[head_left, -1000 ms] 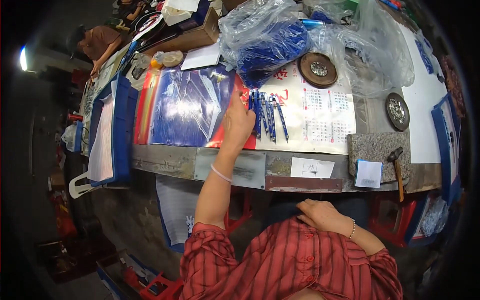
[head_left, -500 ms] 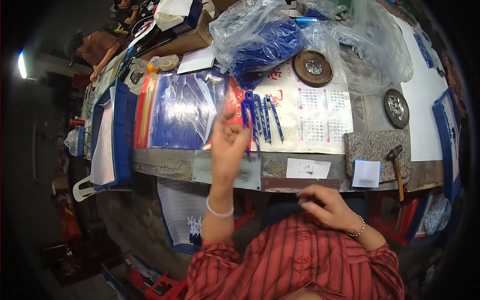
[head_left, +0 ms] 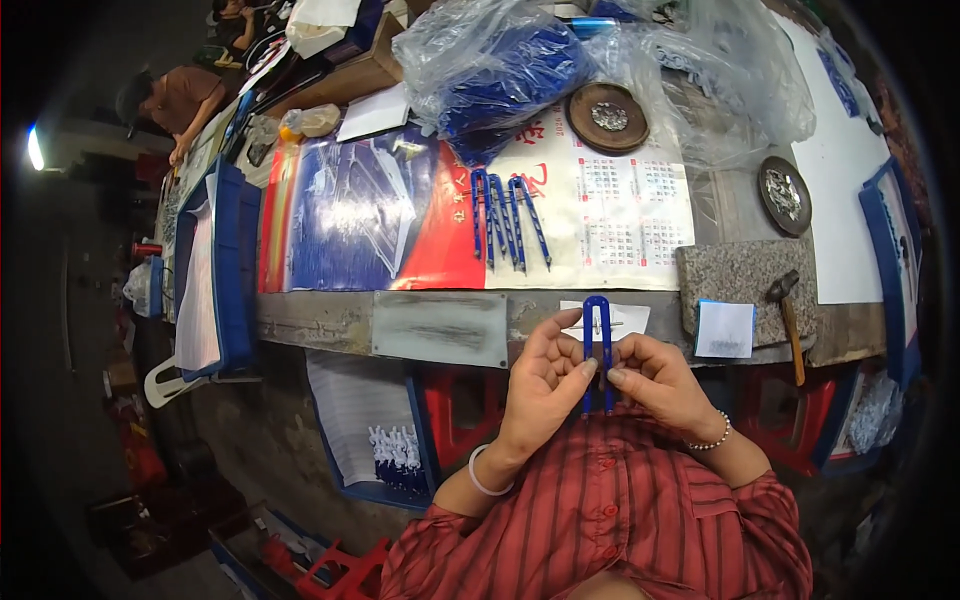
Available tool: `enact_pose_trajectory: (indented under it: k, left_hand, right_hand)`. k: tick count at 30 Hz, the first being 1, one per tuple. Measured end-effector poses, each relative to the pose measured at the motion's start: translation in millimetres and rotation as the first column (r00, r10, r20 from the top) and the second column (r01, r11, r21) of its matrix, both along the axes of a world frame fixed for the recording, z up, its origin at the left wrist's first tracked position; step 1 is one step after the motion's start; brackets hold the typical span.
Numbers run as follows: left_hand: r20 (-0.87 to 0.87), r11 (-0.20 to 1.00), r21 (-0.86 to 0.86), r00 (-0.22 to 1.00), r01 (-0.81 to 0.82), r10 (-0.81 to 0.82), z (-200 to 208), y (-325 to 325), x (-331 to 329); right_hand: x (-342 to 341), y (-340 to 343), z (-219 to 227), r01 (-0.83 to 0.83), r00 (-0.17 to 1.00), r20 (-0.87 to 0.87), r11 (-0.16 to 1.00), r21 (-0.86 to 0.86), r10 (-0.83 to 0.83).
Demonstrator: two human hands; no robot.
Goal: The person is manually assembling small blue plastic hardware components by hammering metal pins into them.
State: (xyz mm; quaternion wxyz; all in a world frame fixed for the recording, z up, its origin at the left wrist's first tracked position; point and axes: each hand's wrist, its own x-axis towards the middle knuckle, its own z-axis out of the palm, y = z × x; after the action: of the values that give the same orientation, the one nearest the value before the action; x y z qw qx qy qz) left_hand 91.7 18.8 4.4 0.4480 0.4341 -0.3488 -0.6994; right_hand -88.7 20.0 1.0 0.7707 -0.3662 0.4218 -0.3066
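Observation:
A blue two-legged compass piece (head_left: 596, 345) is held upright close to my chest, just below the bench edge. My left hand (head_left: 540, 385) pinches its left leg and my right hand (head_left: 655, 380) pinches its right leg. Three more blue pieces of the same kind (head_left: 508, 220) lie side by side on a calendar sheet (head_left: 620, 215) on the bench. A clear bag full of blue parts (head_left: 500, 65) sits behind them.
A granite block (head_left: 740, 275) with a small hammer (head_left: 788, 310) lies at the right. Two round dishes (head_left: 607, 117) (head_left: 783, 195) hold small metal parts. A grey metal plate (head_left: 440, 328) sits on the bench edge. Blue trays (head_left: 215, 260) stand at left; another person (head_left: 180, 100) works far left.
My left hand lifted one blue piece from the row on the calendar and brought it down to my chest. My right hand rose from my lap and took hold of it.

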Motion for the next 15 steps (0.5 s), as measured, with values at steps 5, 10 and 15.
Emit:
enact_pose_trajectory:
  k: [5,10,15]
  left_hand:
    - [0.007,0.998,0.001,0.998,0.069,-0.069,1.6,5.1,-6.6]
    - [0.02,0.997,0.037,0.998,0.063,-0.064,4.9,9.0,-16.6]
    - [0.083,0.996,0.017,0.992,0.092,-0.093,-5.8,19.6,-19.9]
  right_hand:
    - [-3.7,5.1,1.3,0.048,0.996,0.069,0.998,0.033,-0.05]
    - [-11.7,10.2,-0.1,0.058,0.995,0.076,0.998,0.039,-0.061]
    - [-19.3,13.9,-3.7,0.052,0.995,0.082,0.998,0.041,-0.055]
